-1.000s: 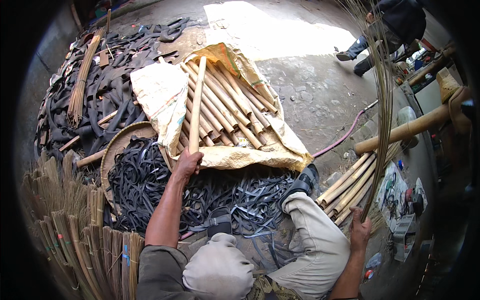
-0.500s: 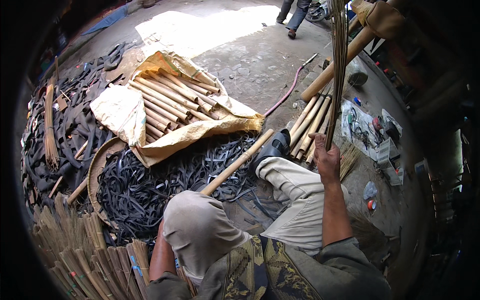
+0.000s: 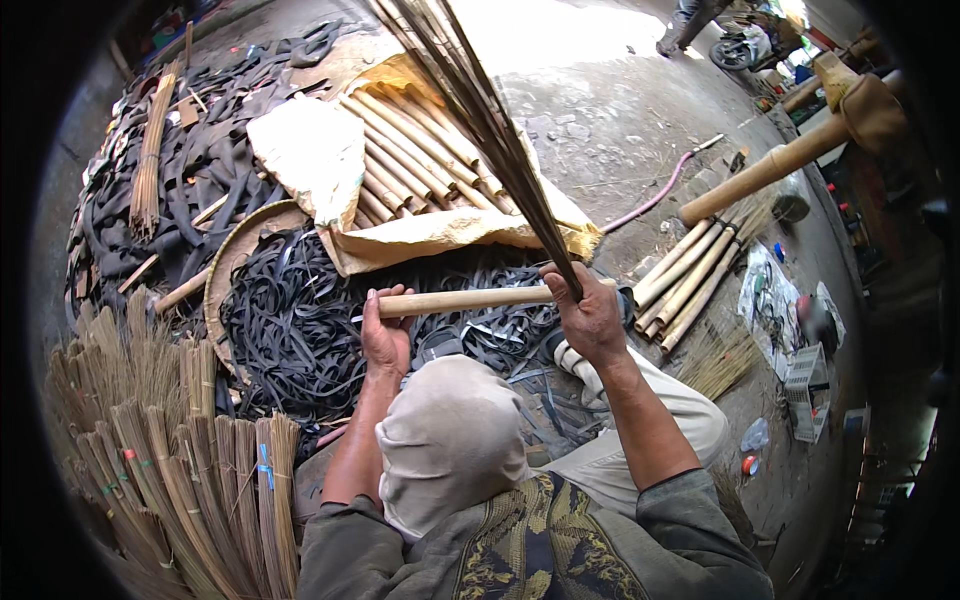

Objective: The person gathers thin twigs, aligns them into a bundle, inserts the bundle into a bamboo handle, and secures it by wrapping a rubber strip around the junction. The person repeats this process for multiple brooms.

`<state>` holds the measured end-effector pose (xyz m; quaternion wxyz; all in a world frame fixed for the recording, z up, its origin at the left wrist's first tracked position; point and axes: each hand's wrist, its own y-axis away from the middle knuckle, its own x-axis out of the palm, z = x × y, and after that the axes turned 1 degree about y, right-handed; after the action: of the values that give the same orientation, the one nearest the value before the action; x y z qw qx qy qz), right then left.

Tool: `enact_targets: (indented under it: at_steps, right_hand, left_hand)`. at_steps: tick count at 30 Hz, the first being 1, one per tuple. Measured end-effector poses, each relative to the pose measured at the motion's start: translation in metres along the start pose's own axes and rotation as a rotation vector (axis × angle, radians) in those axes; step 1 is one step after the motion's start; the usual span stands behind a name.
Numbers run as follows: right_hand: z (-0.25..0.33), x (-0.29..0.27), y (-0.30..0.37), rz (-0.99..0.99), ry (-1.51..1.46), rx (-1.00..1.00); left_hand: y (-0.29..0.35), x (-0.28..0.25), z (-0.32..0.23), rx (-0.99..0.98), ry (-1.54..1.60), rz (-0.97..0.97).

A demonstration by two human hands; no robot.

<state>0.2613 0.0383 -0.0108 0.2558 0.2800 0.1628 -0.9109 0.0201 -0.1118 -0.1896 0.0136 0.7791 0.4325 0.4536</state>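
My left hand (image 3: 386, 335) grips the left end of a pale bamboo tube (image 3: 470, 300), which lies level above my raised knee. Closed around the lower end of a long bundle of thin dark sticks (image 3: 505, 135) is my right hand (image 3: 594, 322). The sticks slant up and to the left, over the sack. The tube's right end meets my right hand; whether those fingers also hold it is hidden. Beneath the tube spreads a tangled heap of black rubber strips (image 3: 300, 315), partly within a round woven tray (image 3: 217, 300).
An open sack (image 3: 420, 238) holds several bamboo tubes. More tubes with sticks (image 3: 690, 275) lie at right, beside a thick wooden beam (image 3: 760, 170). Stick bundles (image 3: 200, 470) stand at lower left. A white plastic basket (image 3: 806, 392) sits far right. A person (image 3: 690, 25) stands at the back.
My left hand has come up from behind the knee, and the tube has swung level. My right hand has moved in to the tube, and its upright sticks now lean left. The view has shifted.
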Motion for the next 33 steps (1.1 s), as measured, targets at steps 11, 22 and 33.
enact_targets:
  at_steps: [11,22,33]
  right_hand:
    - [0.018,0.14,-0.083,0.202,0.141,-0.492]
    - [0.008,0.134,-0.095,0.319,-0.099,-0.194]
    - [0.0,0.165,-0.082,0.271,0.245,-0.411]
  left_hand:
    - [-0.003,0.1,-0.011,0.421,-0.454,0.279]
    - [-0.017,0.095,-0.014,0.423,-0.43,0.324]
    - [-0.003,0.087,-0.025,0.237,-0.391,0.357]
